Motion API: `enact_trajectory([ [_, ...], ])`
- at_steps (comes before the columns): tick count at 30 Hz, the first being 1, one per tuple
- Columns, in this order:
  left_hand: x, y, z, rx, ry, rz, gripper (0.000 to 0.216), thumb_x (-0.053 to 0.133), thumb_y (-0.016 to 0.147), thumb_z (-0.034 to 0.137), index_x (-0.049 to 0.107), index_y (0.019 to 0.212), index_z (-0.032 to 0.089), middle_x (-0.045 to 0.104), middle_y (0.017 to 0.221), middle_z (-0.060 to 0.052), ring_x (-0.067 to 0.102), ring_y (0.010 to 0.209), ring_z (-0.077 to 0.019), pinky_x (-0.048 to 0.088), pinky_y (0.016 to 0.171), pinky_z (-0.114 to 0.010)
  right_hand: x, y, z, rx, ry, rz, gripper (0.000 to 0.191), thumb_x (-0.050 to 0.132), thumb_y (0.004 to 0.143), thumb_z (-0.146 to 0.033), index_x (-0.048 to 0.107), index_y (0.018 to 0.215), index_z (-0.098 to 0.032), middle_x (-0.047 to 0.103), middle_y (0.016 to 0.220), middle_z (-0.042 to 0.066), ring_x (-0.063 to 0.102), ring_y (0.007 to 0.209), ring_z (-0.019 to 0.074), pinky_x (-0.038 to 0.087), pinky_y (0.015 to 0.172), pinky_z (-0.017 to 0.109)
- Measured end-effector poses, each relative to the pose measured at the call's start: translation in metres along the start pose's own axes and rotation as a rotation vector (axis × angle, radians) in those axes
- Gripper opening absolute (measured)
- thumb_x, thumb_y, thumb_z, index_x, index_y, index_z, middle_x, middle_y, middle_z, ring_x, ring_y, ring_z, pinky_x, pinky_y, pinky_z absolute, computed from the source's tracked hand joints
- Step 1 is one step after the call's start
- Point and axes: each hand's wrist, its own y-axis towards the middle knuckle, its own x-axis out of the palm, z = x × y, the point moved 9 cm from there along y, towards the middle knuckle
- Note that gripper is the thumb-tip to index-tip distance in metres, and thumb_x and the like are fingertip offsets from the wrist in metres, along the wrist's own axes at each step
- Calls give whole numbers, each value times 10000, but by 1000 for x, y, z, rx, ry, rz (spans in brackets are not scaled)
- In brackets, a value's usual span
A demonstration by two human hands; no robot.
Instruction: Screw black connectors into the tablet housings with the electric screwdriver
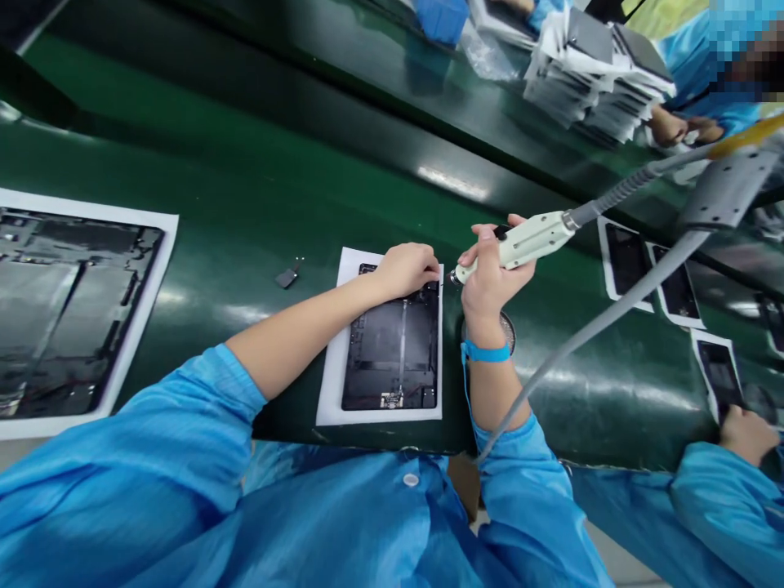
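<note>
An opened tablet [380,343] with its inner parts showing lies on a white sheet [331,392] in front of me. My left hand [407,269] rests over its upper edge, fingers curled together near the top right corner; what they hold, if anything, is hidden. My right hand [493,273] is wrapped round a pale electric screwdriver [536,239], its tip pointing left, close to that corner. I cannot tell whether the tip touches the tablet. Partly behind my right wrist sits a round dish [508,331]. A small black part with thin leads [287,278] lies left of the tablet.
Another opened tablet [122,269] lies on the left. The screwdriver's grey cable [576,327] loops over my right forearm. Several devices on white sheets [628,261] lie right, near a co-worker's hand [747,433]. Stacked panels [588,73] stand across the bench beside another person.
</note>
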Motion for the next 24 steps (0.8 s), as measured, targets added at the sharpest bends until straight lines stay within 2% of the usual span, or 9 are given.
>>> enact_trajectory([
  [5, -1, 1, 3, -22, -36, -29, 187, 760, 1045, 208, 932, 1109, 241, 872, 1170, -60, 811, 1122, -286, 517, 824, -348, 4, -7, 17, 28, -91, -12, 392, 795, 946, -465, 591, 1214, -265, 784, 893, -59, 563, 467, 68, 502, 482, 265],
  [11, -2, 3, 3, -26, -69, -36, 188, 774, 1023, 183, 934, 1096, 250, 877, 1156, -55, 810, 1128, -288, 532, 864, -345, 2, -6, 20, 4, -53, -6, 415, 830, 940, -464, 590, 1218, -270, 754, 849, -80, 548, 458, 64, 505, 485, 256],
  [21, 0, 2, 2, -15, -61, -17, 194, 758, 1003, 180, 931, 1072, 234, 867, 1134, -77, 807, 1078, -298, 545, 854, -369, 8, -16, 29, 19, -80, -2, 509, 846, 936, -611, 590, 1234, -287, 653, 829, -90, 525, 477, 64, 501, 491, 263],
  [24, 0, 2, 0, -9, -64, -13, 193, 758, 1005, 186, 931, 1072, 239, 864, 1107, -77, 802, 1064, -299, 537, 850, -376, 8, -17, 30, 44, -109, -1, 539, 825, 941, -634, 580, 1270, -284, 664, 848, -76, 553, 503, 76, 529, 518, 273],
])
